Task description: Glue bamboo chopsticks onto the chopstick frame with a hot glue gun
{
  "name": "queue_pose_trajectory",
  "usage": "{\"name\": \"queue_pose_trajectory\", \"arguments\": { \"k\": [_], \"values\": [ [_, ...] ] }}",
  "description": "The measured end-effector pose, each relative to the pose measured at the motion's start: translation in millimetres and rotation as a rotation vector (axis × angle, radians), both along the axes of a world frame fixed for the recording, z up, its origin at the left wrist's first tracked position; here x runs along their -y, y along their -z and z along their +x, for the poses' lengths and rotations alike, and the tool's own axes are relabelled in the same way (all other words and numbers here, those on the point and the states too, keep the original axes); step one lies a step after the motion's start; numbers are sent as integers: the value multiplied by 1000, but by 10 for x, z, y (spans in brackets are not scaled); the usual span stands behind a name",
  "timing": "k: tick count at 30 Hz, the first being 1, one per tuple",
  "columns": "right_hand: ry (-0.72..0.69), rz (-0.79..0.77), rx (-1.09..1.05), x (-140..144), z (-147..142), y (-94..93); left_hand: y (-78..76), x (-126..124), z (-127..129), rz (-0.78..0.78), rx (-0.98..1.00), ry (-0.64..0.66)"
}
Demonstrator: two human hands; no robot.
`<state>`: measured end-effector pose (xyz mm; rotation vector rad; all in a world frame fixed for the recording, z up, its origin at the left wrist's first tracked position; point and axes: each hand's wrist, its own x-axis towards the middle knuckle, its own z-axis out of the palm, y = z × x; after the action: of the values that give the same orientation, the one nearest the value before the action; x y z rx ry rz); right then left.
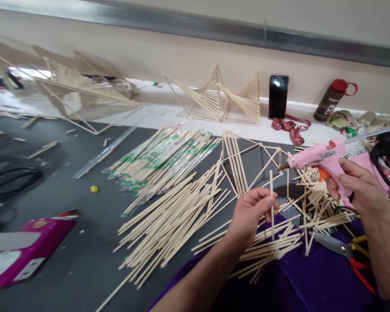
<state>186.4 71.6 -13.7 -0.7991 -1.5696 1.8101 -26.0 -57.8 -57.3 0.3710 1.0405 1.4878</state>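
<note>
My left hand (251,212) pinches a short wooden stick (272,186), held nearly upright. In my right hand (364,184) is a pink hot glue gun (316,157), its nozzle pointing left, close above the stick's top end but apart from it as far as I can see. Behind my left hand stands a small frame of joined sticks (235,164). Cut sticks (274,251) lie below my hands on purple cloth (299,277), and scissors (336,246) with red and yellow handles rest beside them.
Loose sticks (172,221) spread across the dark table, near plastic-wrapped sticks (169,158). Stick models (221,102), a phone (278,96) and a bottle (333,99) stand along the wall. A magenta object (48,234), a yellow bit (94,189) and a black cable (14,180) are leftward.
</note>
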Motion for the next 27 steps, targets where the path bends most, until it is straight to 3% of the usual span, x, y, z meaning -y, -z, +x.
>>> {"name": "queue_pose_trajectory", "arguments": {
  "k": [8, 19, 27],
  "values": [
    [0, -48, 20, -16, 11, 119, 17, 7, -1, 16, 2, 26],
    [28, -54, 84, 15, -96, 10, -14, 16, 0, -30, -5, 30],
    [-39, -77, 54, 129, -188, 52, -143, 21, -44, 74, -17, -196]
  ]
}}
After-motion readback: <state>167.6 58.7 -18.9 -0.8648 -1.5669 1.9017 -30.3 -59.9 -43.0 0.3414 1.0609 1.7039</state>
